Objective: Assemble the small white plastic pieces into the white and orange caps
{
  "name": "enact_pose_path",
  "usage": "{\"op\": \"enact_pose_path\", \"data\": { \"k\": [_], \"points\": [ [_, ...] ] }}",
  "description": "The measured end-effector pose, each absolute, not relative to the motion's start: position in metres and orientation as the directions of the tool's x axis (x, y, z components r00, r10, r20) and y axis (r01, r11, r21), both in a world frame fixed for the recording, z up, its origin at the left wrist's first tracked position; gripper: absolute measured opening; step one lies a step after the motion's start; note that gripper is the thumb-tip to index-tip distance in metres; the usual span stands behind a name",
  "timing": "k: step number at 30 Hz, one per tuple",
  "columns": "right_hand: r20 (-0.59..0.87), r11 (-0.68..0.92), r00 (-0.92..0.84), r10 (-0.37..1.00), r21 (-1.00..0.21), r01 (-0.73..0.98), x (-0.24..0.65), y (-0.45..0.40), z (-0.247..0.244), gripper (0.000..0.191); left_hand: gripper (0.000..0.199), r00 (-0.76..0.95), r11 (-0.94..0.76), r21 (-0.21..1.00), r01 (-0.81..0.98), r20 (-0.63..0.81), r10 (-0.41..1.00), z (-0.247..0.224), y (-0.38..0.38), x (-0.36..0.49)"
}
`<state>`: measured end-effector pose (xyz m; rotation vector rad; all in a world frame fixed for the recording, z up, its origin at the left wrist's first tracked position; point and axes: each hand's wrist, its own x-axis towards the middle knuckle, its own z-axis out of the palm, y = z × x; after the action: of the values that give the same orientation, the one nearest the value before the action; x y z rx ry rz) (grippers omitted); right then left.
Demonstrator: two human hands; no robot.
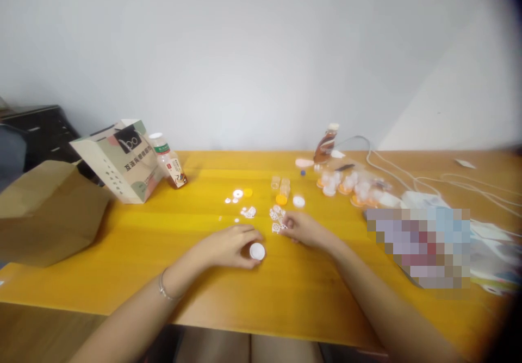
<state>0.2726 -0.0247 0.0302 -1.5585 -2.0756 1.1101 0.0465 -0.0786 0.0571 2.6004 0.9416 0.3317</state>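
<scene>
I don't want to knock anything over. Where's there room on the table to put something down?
Bare table lies by the front edge, between the two forearms, and toward the back, between the white-capped bottle and clear containers. It's crowded beyond the left hand and around the right hand, with small white pieces, and farther right, with blurry orange-and-white things.

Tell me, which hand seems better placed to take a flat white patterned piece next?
Probably the right hand: it's at a cluster of flat white patterned pieces, while the left hand curls around a round white plastic-looking object.
</scene>
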Motion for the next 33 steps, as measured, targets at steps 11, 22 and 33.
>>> {"op": "enact_pose_path", "data": {
  "k": [11,22,33],
  "points": [
    [0.005,0.124,-0.278,0.961,-0.902,0.413,0.247,-0.029,0.022,0.014,0.018,0.45,-0.573,0.335,0.748,0.378,0.809,0.023,-0.032,0.034],
    [0.058,0.097,-0.264,0.963,-0.986,0.136,0.232,-0.035,0.017,0.023,0.015,0.495,-0.61,0.24,0.755,0.402,0.77,0.009,-0.02,0.043],
    [0.021,0.025,-0.259,0.966,-1.0,0.013,0.234,-0.034,0.018,0.028,0.008,0.375,-0.568,0.46,0.683,0.447,0.812,0.014,-0.022,0.045]
  ]
}}
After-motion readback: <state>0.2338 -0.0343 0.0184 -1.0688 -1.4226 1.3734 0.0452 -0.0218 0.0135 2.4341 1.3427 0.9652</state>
